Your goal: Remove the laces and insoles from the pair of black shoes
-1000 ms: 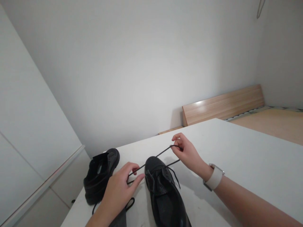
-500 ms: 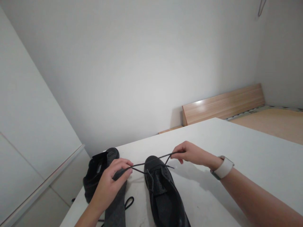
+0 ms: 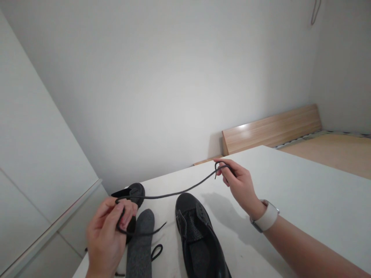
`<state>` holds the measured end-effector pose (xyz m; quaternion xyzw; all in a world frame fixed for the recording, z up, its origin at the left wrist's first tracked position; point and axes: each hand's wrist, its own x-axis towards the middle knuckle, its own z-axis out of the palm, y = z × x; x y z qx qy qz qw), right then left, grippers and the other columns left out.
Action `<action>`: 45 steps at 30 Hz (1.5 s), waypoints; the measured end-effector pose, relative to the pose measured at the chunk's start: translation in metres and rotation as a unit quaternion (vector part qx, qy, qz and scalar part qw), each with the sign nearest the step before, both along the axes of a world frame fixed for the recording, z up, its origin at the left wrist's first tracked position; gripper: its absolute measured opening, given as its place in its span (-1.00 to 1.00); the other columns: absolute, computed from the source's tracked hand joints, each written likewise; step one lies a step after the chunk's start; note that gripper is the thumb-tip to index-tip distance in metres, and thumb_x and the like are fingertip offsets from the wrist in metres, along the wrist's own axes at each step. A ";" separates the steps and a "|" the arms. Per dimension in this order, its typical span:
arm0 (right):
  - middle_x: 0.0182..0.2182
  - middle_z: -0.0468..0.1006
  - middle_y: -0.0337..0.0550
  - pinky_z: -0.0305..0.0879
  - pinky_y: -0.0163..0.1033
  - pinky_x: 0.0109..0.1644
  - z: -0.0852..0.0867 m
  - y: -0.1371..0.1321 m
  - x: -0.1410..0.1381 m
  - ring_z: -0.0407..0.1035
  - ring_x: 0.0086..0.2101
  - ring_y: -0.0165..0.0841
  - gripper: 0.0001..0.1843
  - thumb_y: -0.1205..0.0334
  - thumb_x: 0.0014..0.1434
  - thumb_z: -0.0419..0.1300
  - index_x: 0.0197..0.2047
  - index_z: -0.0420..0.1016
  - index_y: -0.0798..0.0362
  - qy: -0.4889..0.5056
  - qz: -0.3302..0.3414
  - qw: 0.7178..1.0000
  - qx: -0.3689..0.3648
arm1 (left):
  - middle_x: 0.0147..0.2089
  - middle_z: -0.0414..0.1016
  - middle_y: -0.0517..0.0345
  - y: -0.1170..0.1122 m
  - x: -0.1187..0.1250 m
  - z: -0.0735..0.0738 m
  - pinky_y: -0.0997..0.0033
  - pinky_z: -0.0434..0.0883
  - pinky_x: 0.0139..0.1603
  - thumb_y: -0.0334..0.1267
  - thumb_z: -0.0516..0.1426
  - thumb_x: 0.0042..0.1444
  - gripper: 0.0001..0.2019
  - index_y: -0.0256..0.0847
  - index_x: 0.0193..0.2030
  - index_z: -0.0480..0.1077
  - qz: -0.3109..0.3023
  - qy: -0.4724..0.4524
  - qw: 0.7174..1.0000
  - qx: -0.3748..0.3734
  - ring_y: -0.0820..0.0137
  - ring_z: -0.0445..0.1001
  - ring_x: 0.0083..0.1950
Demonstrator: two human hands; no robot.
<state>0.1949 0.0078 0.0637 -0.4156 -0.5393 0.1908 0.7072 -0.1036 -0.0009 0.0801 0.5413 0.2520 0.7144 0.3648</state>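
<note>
White table [image 3: 290, 193] against a plain wall, wooden board [image 3: 272, 129] leaning behind. Black shoelace [image 3: 174, 192] strung in the air above the near shoe [image 3: 199, 235], clear of its eyelets. Left hand [image 3: 106, 235] pinching one end, right hand [image 3: 240, 185] pinching the other, looped round the fingers. Looks thin, limp, very light, probably a bit slippery; best gripped near the tips. Second shoe [image 3: 133, 191] and grey insole [image 3: 140, 247] off to the left.

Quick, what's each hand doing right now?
Left hand: closed, pinching one end of the black shoelace.
Right hand: closed, pinching the other end, lifted above the black shoe.
</note>
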 end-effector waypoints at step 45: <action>0.16 0.25 0.05 0.04 0.06 0.28 -0.006 -0.033 -0.028 0.14 0.15 -0.08 -0.14 0.32 -0.09 0.35 0.30 0.21 0.05 -0.427 0.352 0.826 -0.107 | -0.48 0.38 0.21 0.009 -0.026 -0.009 0.40 0.19 -0.38 -0.14 0.01 0.19 -0.74 -0.14 -0.40 0.44 0.075 0.749 0.653 -0.085 0.33 0.39 -0.42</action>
